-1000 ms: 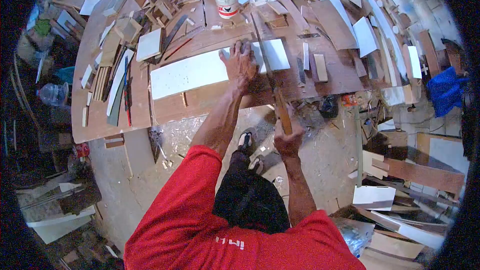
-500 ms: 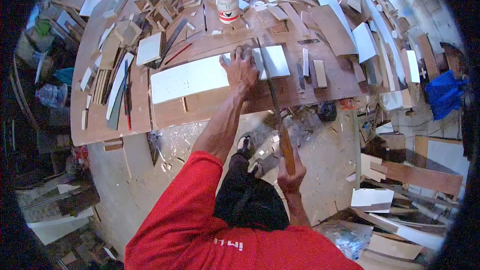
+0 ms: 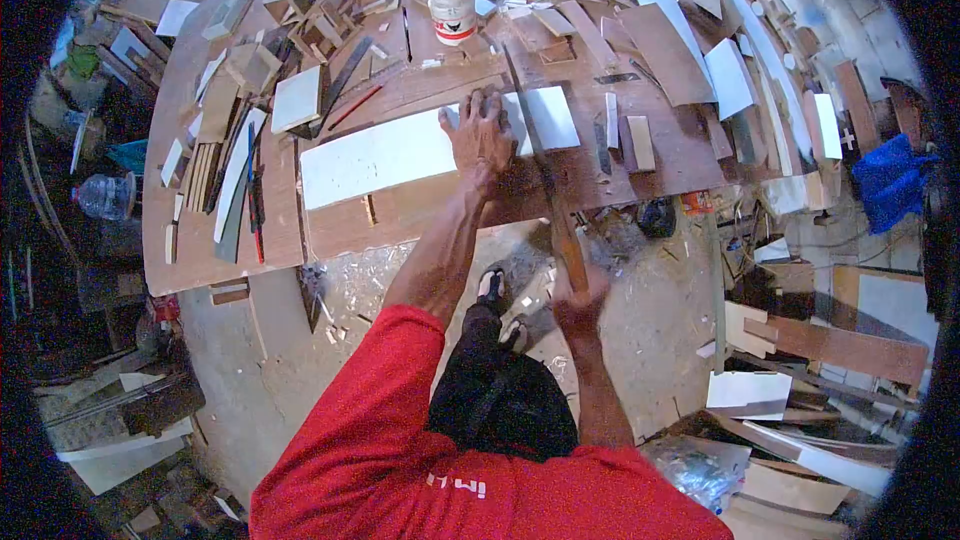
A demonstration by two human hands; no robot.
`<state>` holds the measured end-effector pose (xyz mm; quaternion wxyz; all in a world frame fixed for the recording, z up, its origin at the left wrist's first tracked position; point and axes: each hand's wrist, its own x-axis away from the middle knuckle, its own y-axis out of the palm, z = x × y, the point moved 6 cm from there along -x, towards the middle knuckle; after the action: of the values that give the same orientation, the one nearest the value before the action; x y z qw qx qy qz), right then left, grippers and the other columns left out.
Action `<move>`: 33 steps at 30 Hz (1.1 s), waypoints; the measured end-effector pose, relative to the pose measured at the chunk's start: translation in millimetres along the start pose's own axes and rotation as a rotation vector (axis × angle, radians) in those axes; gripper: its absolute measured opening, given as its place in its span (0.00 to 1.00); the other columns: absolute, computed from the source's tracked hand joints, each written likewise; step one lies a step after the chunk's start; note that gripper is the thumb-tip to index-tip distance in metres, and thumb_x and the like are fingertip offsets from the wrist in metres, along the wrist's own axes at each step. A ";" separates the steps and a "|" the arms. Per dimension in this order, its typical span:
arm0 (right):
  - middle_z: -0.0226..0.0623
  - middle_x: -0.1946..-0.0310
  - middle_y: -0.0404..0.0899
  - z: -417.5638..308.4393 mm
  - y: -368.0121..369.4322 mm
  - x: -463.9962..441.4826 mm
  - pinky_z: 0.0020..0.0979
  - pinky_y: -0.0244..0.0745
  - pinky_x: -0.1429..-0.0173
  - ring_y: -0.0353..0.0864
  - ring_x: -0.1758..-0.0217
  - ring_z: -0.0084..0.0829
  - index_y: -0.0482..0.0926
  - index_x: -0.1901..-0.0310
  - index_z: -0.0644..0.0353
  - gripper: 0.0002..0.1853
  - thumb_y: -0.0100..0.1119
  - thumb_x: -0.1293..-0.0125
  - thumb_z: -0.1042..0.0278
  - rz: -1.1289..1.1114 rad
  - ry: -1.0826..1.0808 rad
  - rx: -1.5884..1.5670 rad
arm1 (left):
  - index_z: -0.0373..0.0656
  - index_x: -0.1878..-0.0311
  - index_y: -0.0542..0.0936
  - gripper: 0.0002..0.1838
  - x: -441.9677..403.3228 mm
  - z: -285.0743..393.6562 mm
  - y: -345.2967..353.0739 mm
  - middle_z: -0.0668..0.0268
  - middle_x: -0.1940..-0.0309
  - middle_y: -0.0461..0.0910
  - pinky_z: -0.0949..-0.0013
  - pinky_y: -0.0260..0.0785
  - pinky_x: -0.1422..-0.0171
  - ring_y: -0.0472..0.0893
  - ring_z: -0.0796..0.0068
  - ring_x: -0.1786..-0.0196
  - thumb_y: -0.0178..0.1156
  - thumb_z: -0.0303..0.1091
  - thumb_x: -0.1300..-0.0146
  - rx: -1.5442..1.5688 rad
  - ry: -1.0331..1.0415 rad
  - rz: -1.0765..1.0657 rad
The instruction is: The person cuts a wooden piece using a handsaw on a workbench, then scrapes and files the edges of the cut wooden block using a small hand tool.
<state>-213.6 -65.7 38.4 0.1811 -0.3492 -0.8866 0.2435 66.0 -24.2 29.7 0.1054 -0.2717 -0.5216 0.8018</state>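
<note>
A long white board (image 3: 370, 160) lies near the front edge of the wooden worktable (image 3: 400, 222). My left hand (image 3: 483, 137) presses down on it from above, fingers spread. Just right of those fingers, a handsaw (image 3: 538, 152) crosses the board, its blade running from the tabletop behind it to the wooden handle in front. My right hand (image 3: 580, 306) is closed round that handle, below the table edge and slightly blurred. To the right of the blade, the shorter end of the board rests on the table. How deep the cut goes cannot be seen.
A white tub (image 3: 453, 15) stands at the back of the table among many wood offcuts. A red pencil (image 3: 356, 107) lies behind the board. Small blocks (image 3: 640, 143) sit to its right. Scraps litter the floor, and a blue cloth (image 3: 890, 185) hangs far right.
My right hand has moved the saw forward toward the table, so its handle is closer to the edge. My left hand and the board stay in place.
</note>
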 end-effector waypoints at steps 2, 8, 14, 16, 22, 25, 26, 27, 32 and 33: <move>0.52 0.65 0.81 -14.4 9.9 -27.8 0.37 0.74 0.64 0.82 0.67 0.36 0.76 0.47 0.69 0.19 0.55 0.42 0.75 0.024 -0.126 -0.025 | 0.51 0.38 0.74 0.31 3.6 -0.8 -0.1 0.62 0.36 0.70 0.34 0.42 0.28 0.64 0.63 0.30 0.60 0.40 0.49 0.006 0.002 -0.029; 0.51 0.55 0.82 -21.8 -29.4 61.6 0.36 0.77 0.50 0.85 0.55 0.40 0.75 0.44 0.70 0.22 0.53 0.41 0.72 0.133 -0.133 -0.043 | 0.50 0.38 0.74 0.30 8.1 -3.4 0.6 0.62 0.37 0.70 0.35 0.41 0.28 0.65 0.63 0.31 0.60 0.40 0.49 0.012 -0.011 -0.024; 0.50 0.70 0.81 -9.1 4.1 -18.8 0.41 0.74 0.68 0.81 0.73 0.43 0.76 0.48 0.68 0.20 0.54 0.43 0.72 0.006 -0.227 0.111 | 0.59 0.34 0.71 0.37 -3.3 -0.9 3.1 0.62 0.34 0.69 0.38 0.43 0.27 0.66 0.61 0.32 0.65 0.42 0.53 -0.025 -0.007 -0.023; 0.51 0.71 0.80 -12.7 -13.7 21.1 0.41 0.72 0.67 0.81 0.72 0.41 0.77 0.49 0.67 0.19 0.56 0.43 0.73 0.193 -0.417 0.003 | 0.57 0.34 0.72 0.36 0.1 -1.1 -1.0 0.62 0.35 0.70 0.38 0.43 0.26 0.66 0.61 0.32 0.64 0.41 0.52 -0.014 -0.041 -0.059; 0.53 0.61 0.82 -18.4 -0.5 -9.6 0.35 0.77 0.58 0.84 0.62 0.43 0.75 0.44 0.68 0.22 0.56 0.41 0.72 -0.055 -0.057 0.177 | 0.57 0.34 0.72 0.35 0.5 -5.0 8.4 0.60 0.35 0.70 0.36 0.43 0.28 0.66 0.60 0.32 0.62 0.44 0.50 -0.051 -0.002 -0.052; 0.53 0.62 0.82 -27.6 8.1 -38.3 0.35 0.76 0.57 0.83 0.63 0.43 0.75 0.44 0.67 0.22 0.56 0.41 0.72 0.035 -0.225 -0.076 | 0.50 0.39 0.75 0.33 -0.9 -5.9 4.1 0.62 0.38 0.70 0.35 0.44 0.29 0.65 0.63 0.32 0.62 0.40 0.54 0.047 0.016 0.021; 0.45 0.84 0.68 -28.1 -2.8 -16.8 0.41 0.65 0.73 0.69 0.81 0.42 0.72 0.69 0.64 0.08 0.56 0.46 0.68 0.140 -0.307 -0.154 | 0.50 0.39 0.75 0.33 12.8 -4.9 3.7 0.62 0.38 0.70 0.35 0.44 0.29 0.65 0.63 0.32 0.62 0.40 0.54 0.049 0.007 -0.004; 0.45 0.84 0.68 -21.0 -14.1 17.4 0.41 0.65 0.74 0.69 0.81 0.42 0.73 0.69 0.64 0.07 0.56 0.46 0.69 0.158 -0.299 -0.069 | 0.50 0.40 0.75 0.32 7.4 -1.7 -0.7 0.62 0.38 0.70 0.35 0.44 0.29 0.65 0.63 0.32 0.62 0.40 0.53 0.052 -0.003 0.010; 0.50 0.61 0.83 -18.1 -10.4 12.6 0.37 0.76 0.58 0.84 0.62 0.45 0.78 0.51 0.69 0.16 0.56 0.41 0.73 0.054 -0.238 0.142 | 0.56 0.35 0.72 0.37 -1.6 -5.9 6.4 0.62 0.34 0.68 0.38 0.45 0.28 0.65 0.61 0.31 0.64 0.45 0.54 0.006 0.006 -0.035; 0.48 0.63 0.83 -7.0 11.8 -17.3 0.37 0.75 0.61 0.83 0.65 0.45 0.79 0.55 0.70 0.14 0.57 0.41 0.72 -0.036 -0.264 0.272 | 0.56 0.35 0.72 0.37 2.3 -3.8 4.7 0.62 0.34 0.68 0.38 0.45 0.28 0.65 0.61 0.31 0.64 0.45 0.54 0.004 0.005 -0.042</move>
<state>-191.9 -68.3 34.9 0.1131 -0.2707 -0.8677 0.4013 66.7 -22.2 23.7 0.1240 -0.2625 -0.5251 0.8000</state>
